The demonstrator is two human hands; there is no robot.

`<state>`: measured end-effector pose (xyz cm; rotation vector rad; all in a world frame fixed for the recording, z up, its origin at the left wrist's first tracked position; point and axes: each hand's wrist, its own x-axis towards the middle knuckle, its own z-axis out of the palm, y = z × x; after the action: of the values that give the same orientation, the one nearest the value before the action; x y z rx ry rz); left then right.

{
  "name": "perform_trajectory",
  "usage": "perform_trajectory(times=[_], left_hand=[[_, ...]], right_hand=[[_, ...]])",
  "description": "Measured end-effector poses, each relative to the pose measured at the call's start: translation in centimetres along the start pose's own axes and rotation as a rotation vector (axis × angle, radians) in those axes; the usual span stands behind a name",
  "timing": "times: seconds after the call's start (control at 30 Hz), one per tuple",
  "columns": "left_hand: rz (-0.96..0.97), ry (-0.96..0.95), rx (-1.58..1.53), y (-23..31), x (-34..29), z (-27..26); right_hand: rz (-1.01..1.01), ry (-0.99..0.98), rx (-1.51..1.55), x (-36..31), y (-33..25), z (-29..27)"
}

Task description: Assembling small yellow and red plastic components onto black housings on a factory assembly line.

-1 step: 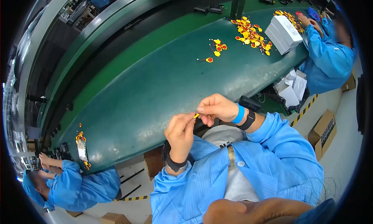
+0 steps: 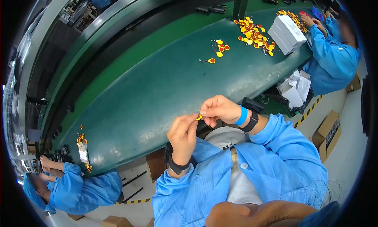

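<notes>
Above the front edge of the green work table, my hands meet at the fingertips. Between them is a small yellow-and-red disc, mostly covered by my fingers. My left hand pinches it from the left, with a black band on that wrist. From the right, my right hand touches the disc with closed thumb and fingers; this wrist carries a blue band and a black one. Further off lies a small group of similar discs with short dark wire leads, and one single disc nearer to me.
A large heap of discs lies at the far right beside white boxes. Co-workers in blue sit at right and left. More discs surround a clear packet at left. A conveyor runs behind the table.
The disc between my fingertips has turned slightly, so more of its red and yellow face shows. My hands stay in nearly the same place.
</notes>
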<state>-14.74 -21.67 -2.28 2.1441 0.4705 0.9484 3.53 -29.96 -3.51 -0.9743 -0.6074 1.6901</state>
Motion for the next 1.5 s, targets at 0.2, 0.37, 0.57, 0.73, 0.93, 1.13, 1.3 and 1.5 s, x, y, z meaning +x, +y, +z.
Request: perform_trajectory(times=[0.2,0.37,0.57,0.73,0.93,1.13,1.3,1.5], left_hand=[[-0.56,0.089,-0.674,1.7,0.6,1.1],[-0.598,-0.013,-0.684,0.4,0.1,0.7],[-0.496,-0.087,-0.565,0.1,0.0,0.7],[-0.412,-0.097,-0.498,0.4,0.6,0.8],[-0.55,-0.053,-0.657,0.7,0.6,1.1],[-0.664,-0.036,-0.734,0.3,0.8,0.8],[-0.674,-0.025,-0.737,0.1,0.7,0.9],[-0.652,0.001,-0.737,0.2,0.8,1.1]], right_hand=[[-0.253,0.123,-0.117,-0.2,0.6,0.9],[-0.219,0.094,-0.159,-0.7,0.3,1.1],[0.044,-0.058,0.182,-0.6,0.7,-0.7],[0.072,-0.113,0.368,-0.5,1.1,-0.7],[-0.058,-0.035,0.294,-0.1,1.2,-0.7],[-0.145,0.097,0.206,0.1,1.5,-0.4],[-0.172,0.133,0.147,0.2,1.7,-0.4],[-0.191,0.128,0.178,0.1,2.1,-0.4]])
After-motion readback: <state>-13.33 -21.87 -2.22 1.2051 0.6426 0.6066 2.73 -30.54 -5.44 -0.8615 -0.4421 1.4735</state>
